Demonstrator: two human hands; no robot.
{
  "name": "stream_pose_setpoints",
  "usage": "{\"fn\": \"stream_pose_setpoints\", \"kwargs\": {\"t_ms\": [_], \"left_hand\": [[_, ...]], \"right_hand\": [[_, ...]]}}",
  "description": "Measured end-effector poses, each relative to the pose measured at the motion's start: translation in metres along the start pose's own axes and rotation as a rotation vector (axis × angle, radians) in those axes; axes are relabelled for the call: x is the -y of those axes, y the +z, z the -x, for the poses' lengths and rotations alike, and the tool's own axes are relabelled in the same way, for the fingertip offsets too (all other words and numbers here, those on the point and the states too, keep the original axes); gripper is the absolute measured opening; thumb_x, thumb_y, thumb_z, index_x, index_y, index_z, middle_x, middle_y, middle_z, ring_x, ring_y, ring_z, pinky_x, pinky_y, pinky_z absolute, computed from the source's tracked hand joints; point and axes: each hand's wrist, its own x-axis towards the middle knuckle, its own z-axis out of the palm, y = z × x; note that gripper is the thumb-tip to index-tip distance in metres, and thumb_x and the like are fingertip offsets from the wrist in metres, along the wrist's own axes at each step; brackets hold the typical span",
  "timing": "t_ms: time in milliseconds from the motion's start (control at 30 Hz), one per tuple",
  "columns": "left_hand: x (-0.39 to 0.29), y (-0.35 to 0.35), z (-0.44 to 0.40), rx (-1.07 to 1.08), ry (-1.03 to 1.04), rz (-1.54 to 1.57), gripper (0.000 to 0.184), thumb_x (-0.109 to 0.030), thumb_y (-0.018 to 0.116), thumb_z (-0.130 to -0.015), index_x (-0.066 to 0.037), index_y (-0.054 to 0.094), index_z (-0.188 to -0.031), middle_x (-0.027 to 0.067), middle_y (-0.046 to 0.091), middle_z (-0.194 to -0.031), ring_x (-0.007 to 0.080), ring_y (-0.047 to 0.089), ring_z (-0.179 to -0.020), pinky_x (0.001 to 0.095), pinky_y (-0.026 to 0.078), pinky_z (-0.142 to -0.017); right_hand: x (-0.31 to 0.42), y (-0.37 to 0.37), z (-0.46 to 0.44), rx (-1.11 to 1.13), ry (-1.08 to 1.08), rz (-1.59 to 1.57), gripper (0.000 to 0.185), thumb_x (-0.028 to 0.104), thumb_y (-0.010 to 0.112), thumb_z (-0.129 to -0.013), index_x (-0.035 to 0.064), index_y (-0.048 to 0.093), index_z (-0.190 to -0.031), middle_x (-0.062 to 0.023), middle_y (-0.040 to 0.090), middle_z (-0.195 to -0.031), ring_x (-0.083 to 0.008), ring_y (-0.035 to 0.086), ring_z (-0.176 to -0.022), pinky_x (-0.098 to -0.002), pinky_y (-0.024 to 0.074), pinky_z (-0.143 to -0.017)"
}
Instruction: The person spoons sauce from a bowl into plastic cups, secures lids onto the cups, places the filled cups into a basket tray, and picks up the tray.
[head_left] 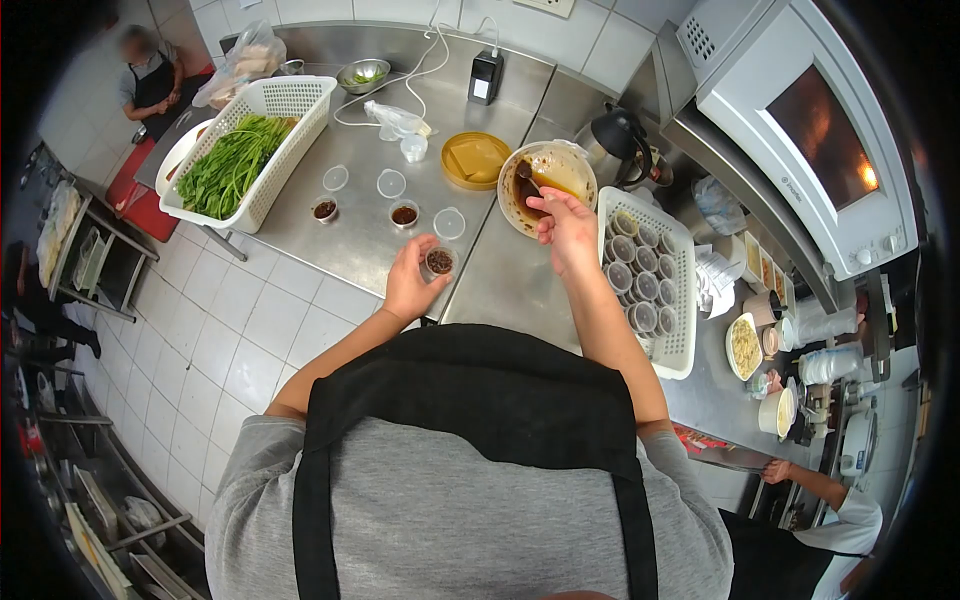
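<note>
My left hand [412, 282] has its fingers wrapped round a small clear cup [439, 262] with dark sauce inside, at the front of the steel counter. Over a white bowl [587, 172] of brown, oily sauce, my right hand [566, 228] grips a spoon [525, 173]; its dark, sauce-covered end is inside the bowl. Two more sauce cups, one on the left [324, 209] and one in the middle [404, 214], stand uncovered. Near them lie clear lids, including one lid [449, 223] just behind the held cup.
To my right, a white basket [683, 340] contains several lidded cups. A perforated basket [320, 100] of greens stands left. Behind are a yellow lid [508, 165], a black kettle [622, 135] and a cable. A microwave [800, 130] overhangs the right side. Other people stand far left and lower right.
</note>
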Motion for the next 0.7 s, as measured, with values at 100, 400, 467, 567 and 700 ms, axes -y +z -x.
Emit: {"fn": "stream_pose_setpoints", "kwargs": {"t_ms": [100,400,467,567,700], "left_hand": [[-0.001,0.000,0.000,0.001,-0.001,-0.006,0.068,-0.008,0.081,-0.065,-0.006,0.044,-0.121,0.0120,0.061,-0.116,0.0256,0.061,-0.102,0.0346,0.050,-0.089],[-0.006,-0.003,-0.002,0.000,0.033,-0.018,0.067,-0.007,0.080,-0.066,-0.006,0.044,-0.122,0.0119,0.060,-0.117,0.0269,0.060,-0.105,0.0361,0.048,-0.090],[-0.018,-0.011,-0.013,-0.018,0.103,-0.016,0.068,-0.007,0.080,-0.066,-0.006,0.043,-0.123,0.0113,0.061,-0.118,0.0264,0.060,-0.106,0.0354,0.049,-0.088],[-0.057,-0.027,-0.033,-0.035,0.199,0.056,0.071,-0.008,0.080,-0.066,-0.007,0.041,-0.126,0.0111,0.061,-0.118,0.0258,0.060,-0.106,0.0352,0.049,-0.085],[-0.106,-0.043,-0.060,-0.035,0.232,0.071,0.077,-0.009,0.081,-0.066,-0.009,0.038,-0.131,0.0106,0.063,-0.114,0.0248,0.062,-0.102,0.0348,0.049,-0.082]], "right_hand": [[-0.002,-0.002,-0.001,0.002,0.001,0.000,0.024,0.009,0.051,-0.091,-0.0024,0.058,-0.110,-0.0128,0.068,-0.096,-0.0088,0.050,-0.053,-0.0232,0.0416,-0.045],[-0.007,-0.008,0.015,-0.015,-0.049,-0.040,0.025,0.012,0.053,-0.094,-0.0020,0.056,-0.114,-0.0126,0.068,-0.095,-0.0092,0.051,-0.055,-0.0217,0.0405,-0.048],[-0.003,-0.013,0.021,-0.020,-0.044,-0.038,0.025,0.012,0.052,-0.094,-0.0020,0.056,-0.115,-0.0126,0.068,-0.096,-0.0094,0.051,-0.055,-0.0217,0.0403,-0.048],[0.011,-0.018,0.034,-0.033,-0.029,-0.017,0.026,0.010,0.051,-0.093,-0.0021,0.056,-0.115,-0.0120,0.068,-0.095,-0.0093,0.053,-0.056,-0.0212,0.0404,-0.048],[0.029,-0.033,0.052,-0.022,-0.052,0.037,0.024,0.008,0.050,-0.091,-0.0017,0.059,-0.111,-0.0114,0.068,-0.092,-0.0090,0.053,-0.057,-0.0211,0.0413,-0.048]]}}
